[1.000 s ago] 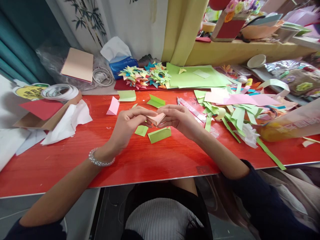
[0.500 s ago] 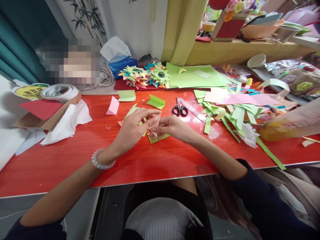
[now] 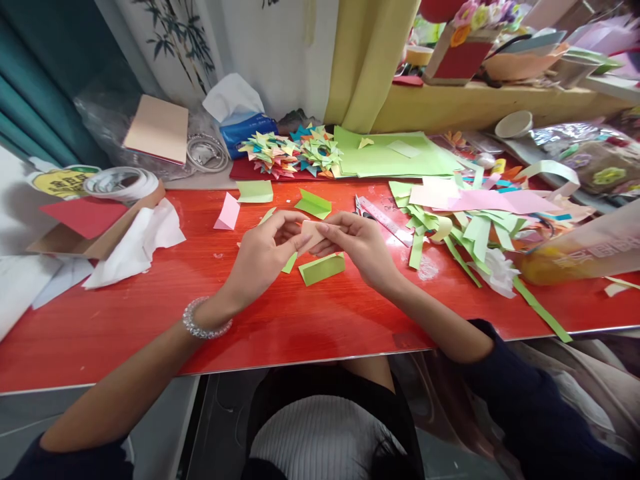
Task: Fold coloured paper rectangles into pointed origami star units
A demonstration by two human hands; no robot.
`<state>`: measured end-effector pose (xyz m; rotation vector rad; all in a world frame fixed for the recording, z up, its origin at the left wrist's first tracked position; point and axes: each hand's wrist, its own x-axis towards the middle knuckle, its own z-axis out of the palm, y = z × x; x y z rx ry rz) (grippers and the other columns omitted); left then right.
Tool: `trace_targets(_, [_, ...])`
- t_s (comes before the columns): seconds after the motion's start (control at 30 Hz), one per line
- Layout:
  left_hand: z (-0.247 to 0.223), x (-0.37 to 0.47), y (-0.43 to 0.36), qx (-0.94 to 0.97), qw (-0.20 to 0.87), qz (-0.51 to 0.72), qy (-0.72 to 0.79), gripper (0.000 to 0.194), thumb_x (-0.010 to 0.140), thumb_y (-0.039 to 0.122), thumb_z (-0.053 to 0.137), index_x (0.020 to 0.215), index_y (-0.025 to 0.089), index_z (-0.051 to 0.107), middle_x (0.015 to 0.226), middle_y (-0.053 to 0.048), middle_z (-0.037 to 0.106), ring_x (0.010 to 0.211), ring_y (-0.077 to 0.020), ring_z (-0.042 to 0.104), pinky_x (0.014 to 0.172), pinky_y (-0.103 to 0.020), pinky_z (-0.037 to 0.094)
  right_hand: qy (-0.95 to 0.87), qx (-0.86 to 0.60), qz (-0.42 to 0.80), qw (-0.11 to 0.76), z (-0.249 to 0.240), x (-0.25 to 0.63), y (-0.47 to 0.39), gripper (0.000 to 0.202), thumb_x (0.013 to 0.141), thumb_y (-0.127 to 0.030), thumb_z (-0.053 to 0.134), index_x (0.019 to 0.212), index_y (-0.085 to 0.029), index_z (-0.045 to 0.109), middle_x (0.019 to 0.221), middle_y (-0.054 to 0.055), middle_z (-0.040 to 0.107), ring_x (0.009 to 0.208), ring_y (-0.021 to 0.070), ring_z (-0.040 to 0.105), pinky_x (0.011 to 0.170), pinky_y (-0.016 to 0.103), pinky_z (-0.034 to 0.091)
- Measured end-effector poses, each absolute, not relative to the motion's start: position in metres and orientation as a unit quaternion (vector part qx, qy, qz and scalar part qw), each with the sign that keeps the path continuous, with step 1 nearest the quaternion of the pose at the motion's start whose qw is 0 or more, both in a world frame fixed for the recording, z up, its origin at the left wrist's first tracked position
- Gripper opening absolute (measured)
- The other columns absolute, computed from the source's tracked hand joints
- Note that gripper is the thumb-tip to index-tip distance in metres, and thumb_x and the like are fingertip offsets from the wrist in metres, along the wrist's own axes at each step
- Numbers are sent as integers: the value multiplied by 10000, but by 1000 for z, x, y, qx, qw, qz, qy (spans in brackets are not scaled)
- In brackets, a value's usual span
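Peach paper piece [image 3: 311, 231]: was held between the left hand [image 3: 260, 259] and the right hand [image 3: 367, 252], over the middle of the red bench [image 3: 150, 333]. Saw the left hand clamped on the left part of the paper, with the thumb on the near face and the other fingers curled behind. Saw the right hand clamped likewise on the right part, with the thumb laid on top. Could not tell the form of the far side, turned away from view. Noticed around the left wrist a bracelet [image 3: 206, 321] of clear beads.

Just beyond the hands, saw a bright green folded paper [image 3: 313, 203], lying half opened; nearer to the front edge, a second green folded paper [image 3: 323, 269]. Below the left hand, found a small green paper [image 3: 289, 263], partly covered. Farther left, saw a pink creased paper [image 3: 227, 211], and near it a pale green paper [image 3: 255, 191]. Beyond the right hand, could see scissors [image 3: 359, 205], mostly hidden, beside a pink ruler [image 3: 386, 220]. Farther right, saw a loose heap of green strips [image 3: 483, 232]. At the back, saw two wreaths [image 3: 270, 154] of pointed folded papers, next to large green sheets [image 3: 430, 160].
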<state>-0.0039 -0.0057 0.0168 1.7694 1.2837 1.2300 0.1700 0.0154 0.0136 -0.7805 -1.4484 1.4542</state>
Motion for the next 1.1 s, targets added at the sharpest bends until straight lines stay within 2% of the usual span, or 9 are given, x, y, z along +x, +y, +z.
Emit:
trace_targets(0.07, [19, -4, -7, 666, 295, 483, 486, 182, 843, 295, 610, 988, 205, 676, 937, -22, 683, 871, -145, 629, 796, -272, 497, -608, -316, 581, 440, 14, 172, 17, 223, 830, -369, 657, 814, -146, 641, 710, 12, 691, 660, 121, 689, 653, 237, 572])
trace_targets(0.17, [23, -4, -9, 664, 261, 495, 496, 167, 843, 295, 615, 956, 209, 703, 960, -20, 690, 892, -144, 626, 807, -264, 490, -641, -323, 555, 420, 15, 174, 18, 243, 844, -383, 638, 826, -143, 665, 680, 6, 679, 630, 107, 674, 630, 220, 563])
trace_targets(0.33, [21, -3, -9, 625, 339, 504, 490, 165, 807, 337, 662, 884, 193, 681, 876, -12, 685, 824, -139, 630, 783, -268, 509, -670, -337, 518, 412, 14, 173, 18, 262, 812, -412, 668, 814, -150, 661, 685, 5, 680, 648, 116, 670, 649, 239, 557])
trace_targets(0.5, [17, -4, -5, 618, 365, 502, 482, 141, 788, 308, 679, 757, 177, 636, 766, -5, 641, 734, -125, 597, 710, -260, 509, -671, -336, 554, 362, 15, 173, 17, 278, 806, -427, 670, 826, -150, 653, 674, 7, 678, 643, 116, 667, 658, 244, 550])
trace_targets(0.6, [21, -6, -6, 632, 345, 497, 485, 150, 788, 309, 678, 876, 192, 646, 746, -1, 627, 705, -121, 589, 663, -247, 503, -666, -343, 547, 374, 17, 174, 17, 269, 827, -425, 647, 812, -156, 653, 662, 7, 673, 626, 112, 660, 652, 246, 547])
trace_targets(0.7, [26, -7, -7, 644, 340, 487, 481, 260, 784, 283, 680, 1032, 213, 640, 772, 0, 632, 696, -119, 601, 646, -239, 510, -648, -354, 531, 416, 19, 174, 17, 239, 840, -396, 634, 825, -158, 650, 674, 4, 668, 612, 108, 653, 635, 247, 547])
trace_targets(0.87, [27, -7, -9, 649, 340, 485, 477, 214, 824, 278, 632, 1024, 233, 694, 880, -19, 678, 773, -132, 634, 694, -254, 534, -617, -321, 563, 447, 22, 176, 18, 192, 835, -291, 640, 994, -185, 618, 690, -21, 672, 643, 129, 684, 663, 267, 569])
trace_targets(0.97, [26, -7, -9, 659, 331, 491, 464, 188, 827, 259, 631, 992, 263, 721, 912, -10, 693, 812, -132, 641, 737, -268, 542, -594, -311, 590, 450, 23, 177, 19, 164, 829, -264, 641, 974, -188, 622, 758, -16, 684, 658, 120, 691, 687, 260, 575])
trace_targets(1.1, [27, -8, -8, 658, 329, 500, 457, 169, 819, 206, 625, 913, 283, 743, 927, -4, 692, 832, -132, 640, 707, -259, 555, -552, -304, 629, 455, 23, 178, 20, 154, 811, -238, 658, 956, -189, 631, 808, -13, 694, 684, 106, 697, 723, 239, 574])
